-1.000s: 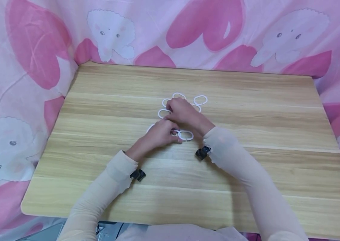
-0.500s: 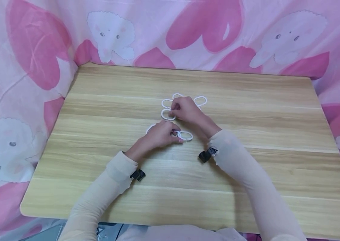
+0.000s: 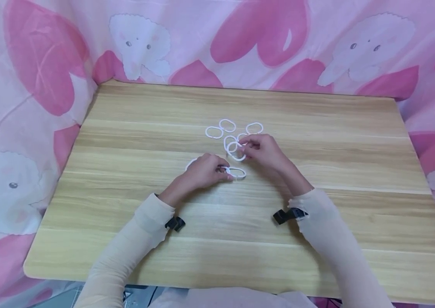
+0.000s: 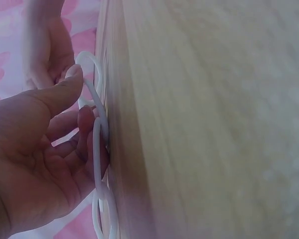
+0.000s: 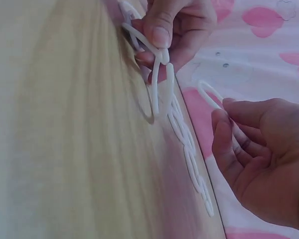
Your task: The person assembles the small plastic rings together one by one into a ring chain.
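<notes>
A white oval link (image 5: pixel 208 94) is pinched by the right hand (image 5: pixel 269 164). Near the top, joined white links (image 5: pixel 170 89) are gripped by the left hand (image 5: pixel 184 30). More links (image 5: pixel 190 159) are seen edge-on along the wooden tabletop (image 5: pixel 74 129), backed by heart-patterned pink cloth (image 5: pixel 264 22).

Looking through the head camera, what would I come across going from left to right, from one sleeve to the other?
Left sleeve → left hand → frontmost white link → right hand → right sleeve.
</notes>
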